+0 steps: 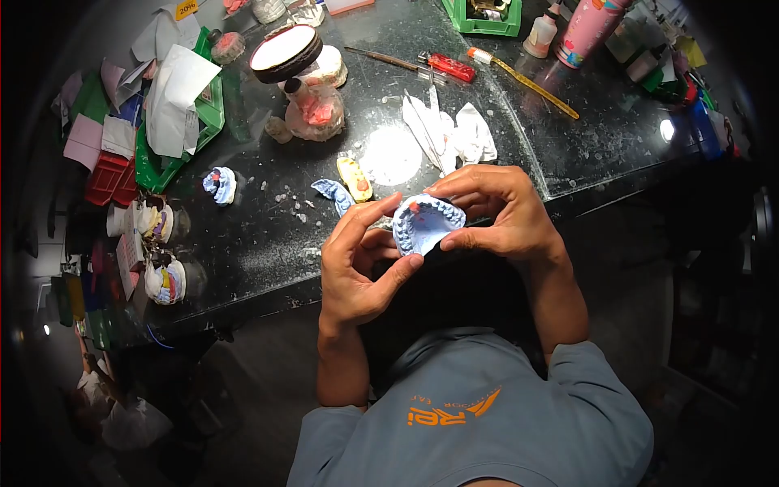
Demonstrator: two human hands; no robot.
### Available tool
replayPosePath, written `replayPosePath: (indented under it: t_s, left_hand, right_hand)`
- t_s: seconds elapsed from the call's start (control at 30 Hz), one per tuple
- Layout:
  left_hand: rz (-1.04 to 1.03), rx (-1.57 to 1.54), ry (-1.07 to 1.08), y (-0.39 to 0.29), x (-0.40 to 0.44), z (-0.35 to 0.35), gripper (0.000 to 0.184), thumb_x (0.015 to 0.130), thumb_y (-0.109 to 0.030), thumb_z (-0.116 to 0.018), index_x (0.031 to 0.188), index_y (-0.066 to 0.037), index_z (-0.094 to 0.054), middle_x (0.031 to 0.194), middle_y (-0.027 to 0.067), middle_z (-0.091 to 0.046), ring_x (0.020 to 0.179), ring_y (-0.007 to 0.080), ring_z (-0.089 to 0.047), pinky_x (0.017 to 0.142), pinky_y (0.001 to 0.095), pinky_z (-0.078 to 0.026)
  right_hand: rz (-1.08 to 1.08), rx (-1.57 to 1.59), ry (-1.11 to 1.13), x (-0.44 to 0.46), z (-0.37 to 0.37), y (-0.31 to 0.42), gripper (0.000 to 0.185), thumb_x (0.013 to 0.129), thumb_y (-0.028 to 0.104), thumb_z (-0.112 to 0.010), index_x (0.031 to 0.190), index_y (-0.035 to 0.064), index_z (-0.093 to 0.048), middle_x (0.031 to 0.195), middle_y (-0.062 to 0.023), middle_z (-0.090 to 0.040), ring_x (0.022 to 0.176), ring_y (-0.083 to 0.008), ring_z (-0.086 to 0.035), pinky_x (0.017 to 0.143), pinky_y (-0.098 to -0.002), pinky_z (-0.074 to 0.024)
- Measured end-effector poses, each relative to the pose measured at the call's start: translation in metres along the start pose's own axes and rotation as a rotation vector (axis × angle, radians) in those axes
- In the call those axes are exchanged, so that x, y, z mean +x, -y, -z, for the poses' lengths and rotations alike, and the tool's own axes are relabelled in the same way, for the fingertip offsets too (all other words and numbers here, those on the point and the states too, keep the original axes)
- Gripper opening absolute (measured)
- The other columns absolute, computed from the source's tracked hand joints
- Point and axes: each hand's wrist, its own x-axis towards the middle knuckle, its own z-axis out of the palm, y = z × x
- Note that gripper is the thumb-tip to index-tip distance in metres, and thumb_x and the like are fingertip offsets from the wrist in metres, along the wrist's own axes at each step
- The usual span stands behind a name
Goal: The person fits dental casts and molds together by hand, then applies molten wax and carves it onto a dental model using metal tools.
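Note:
Between my two hands is a pale blue dental cast, its arch of teeth facing up and a red mark near the front teeth. My left hand grips its left side, thumb at the lower edge and index finger at the top. My right hand holds the other side, with the thumb along the lower right rim. Just beyond my left fingers lie a curved blue piece and a yellow piece with an orange spot. Crumpled white tissue with thin metal tools rests past my right hand.
Another small blue cast sits at left, near mounted casts at the table edge. Green bins with papers stand behind. A glass burner jar, a red lighter-like object, a yellow-handled brush and a pink can lie farther back.

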Motion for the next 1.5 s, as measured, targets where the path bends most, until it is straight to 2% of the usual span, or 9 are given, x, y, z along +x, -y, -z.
replayPosePath:
  t_s: [0.73,1.03,1.23,1.5]
  left_hand:
    - [-0.024,0.002,0.028,-0.0011,0.0011,0.0007,0.061,0.080,0.006,-0.081,0.137,0.003,-0.058,0.126,0.0121,-0.056,0.100,0.0138,-0.068,0.080,0.0226,-0.060]
    - [-0.042,-0.047,0.022,0.0022,0.0012,0.0012,0.061,0.080,0.003,-0.083,0.135,0.007,-0.058,0.125,0.0146,-0.057,0.103,0.0198,-0.071,0.087,0.0290,-0.063]
    - [-0.030,-0.051,0.009,0.0033,0.0010,0.0014,0.060,0.079,0.002,-0.085,0.133,0.007,-0.060,0.123,0.0140,-0.059,0.102,0.0198,-0.071,0.085,0.0284,-0.063]
    - [-0.036,0.013,-0.008,0.0024,0.0001,0.0011,0.063,0.075,0.001,-0.088,0.133,0.003,-0.062,0.123,0.0125,-0.060,0.097,0.0147,-0.071,0.080,0.0249,-0.062]
  right_hand:
    - [0.014,-0.010,0.004,0.0001,0.0001,0.0009,0.048,0.073,0.011,-0.092,0.115,-0.0008,-0.072,0.113,-0.0117,-0.071,0.104,-0.0189,-0.071,0.089,-0.0329,-0.0613]
    - [0.015,-0.068,0.002,-0.0003,0.0009,0.0042,0.048,0.075,0.011,-0.090,0.118,-0.0026,-0.072,0.112,-0.0160,-0.073,0.101,-0.0190,-0.072,0.085,-0.0314,-0.0617]
    - [0.018,-0.049,-0.001,-0.0008,0.0010,0.0031,0.047,0.076,0.009,-0.090,0.117,-0.0035,-0.072,0.111,-0.0167,-0.074,0.100,-0.0186,-0.072,0.085,-0.0306,-0.0614]
    - [0.007,-0.030,0.005,0.0002,0.0004,0.0031,0.047,0.076,0.005,-0.089,0.118,-0.0040,-0.071,0.114,-0.0170,-0.072,0.102,-0.0197,-0.072,0.086,-0.0313,-0.0615]
